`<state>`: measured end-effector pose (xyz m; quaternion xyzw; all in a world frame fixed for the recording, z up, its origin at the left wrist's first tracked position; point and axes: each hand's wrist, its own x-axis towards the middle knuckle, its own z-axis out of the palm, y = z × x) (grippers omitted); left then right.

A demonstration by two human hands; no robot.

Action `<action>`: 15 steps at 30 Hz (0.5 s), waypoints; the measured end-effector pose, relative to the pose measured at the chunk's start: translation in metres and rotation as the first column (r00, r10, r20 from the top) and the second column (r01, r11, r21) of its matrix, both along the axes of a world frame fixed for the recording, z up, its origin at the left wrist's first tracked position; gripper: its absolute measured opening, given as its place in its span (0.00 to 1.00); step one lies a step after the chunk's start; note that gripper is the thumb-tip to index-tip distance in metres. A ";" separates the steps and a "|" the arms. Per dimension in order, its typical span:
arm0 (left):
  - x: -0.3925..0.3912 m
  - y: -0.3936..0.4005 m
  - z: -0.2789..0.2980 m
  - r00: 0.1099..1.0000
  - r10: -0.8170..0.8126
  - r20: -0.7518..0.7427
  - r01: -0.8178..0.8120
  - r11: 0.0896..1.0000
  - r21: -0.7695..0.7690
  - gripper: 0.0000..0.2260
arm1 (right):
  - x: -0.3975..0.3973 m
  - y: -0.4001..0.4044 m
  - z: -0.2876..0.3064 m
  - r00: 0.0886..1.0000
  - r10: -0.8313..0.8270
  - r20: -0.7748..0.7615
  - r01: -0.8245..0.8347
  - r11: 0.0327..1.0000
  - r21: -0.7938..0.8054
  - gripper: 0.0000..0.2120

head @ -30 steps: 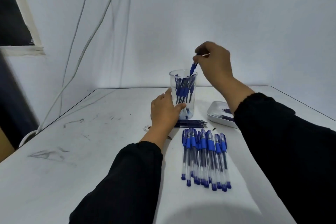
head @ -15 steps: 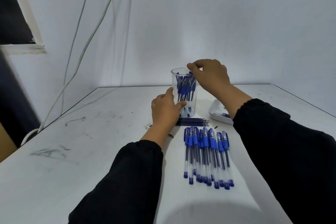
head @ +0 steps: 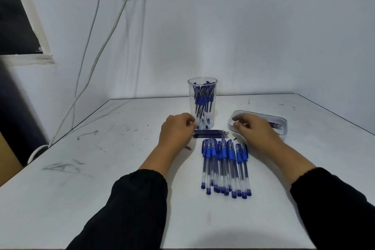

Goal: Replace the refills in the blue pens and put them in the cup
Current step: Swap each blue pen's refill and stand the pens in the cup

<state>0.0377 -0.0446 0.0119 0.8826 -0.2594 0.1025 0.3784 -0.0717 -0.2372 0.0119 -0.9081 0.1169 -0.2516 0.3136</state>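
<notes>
Both my hands hold nothing: my left hand (head: 176, 130) sits loosely curled by the cup (head: 202, 103), my right hand (head: 252, 128) loose by the tray (head: 284, 122). The pens (head: 225, 165) lie between my hands, a bit closer to me, their long sides pointing at me. My right hand looks a little nearer to them.

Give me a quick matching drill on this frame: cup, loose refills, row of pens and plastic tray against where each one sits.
Things:
1. clear cup
2. loose refills
3. row of blue pens
4. plastic tray

Places:
A. partly behind the right hand
B. lying flat right in front of the cup
C. nearest the camera, caps pointing away
D. upright, just past the left hand, pens inside

Pairs: 1-D, 2-B, 3-C, 4-A
</notes>
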 end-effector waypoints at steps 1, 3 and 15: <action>-0.004 0.001 -0.001 0.999 -0.038 -0.023 0.038 0.999 -0.003 0.08 | -0.005 -0.001 -0.004 0.999 0.019 -0.031 -0.019 1.000 0.004 0.11; -0.014 0.003 -0.003 0.993 -0.099 -0.063 0.101 0.995 0.021 0.05 | -0.012 -0.004 -0.010 0.995 0.057 -0.081 -0.059 0.998 -0.021 0.13; -0.055 0.006 -0.009 0.991 -0.076 -0.108 0.082 0.995 0.053 0.13 | -0.018 -0.018 -0.023 0.984 0.069 -0.163 -0.096 0.981 -0.166 0.13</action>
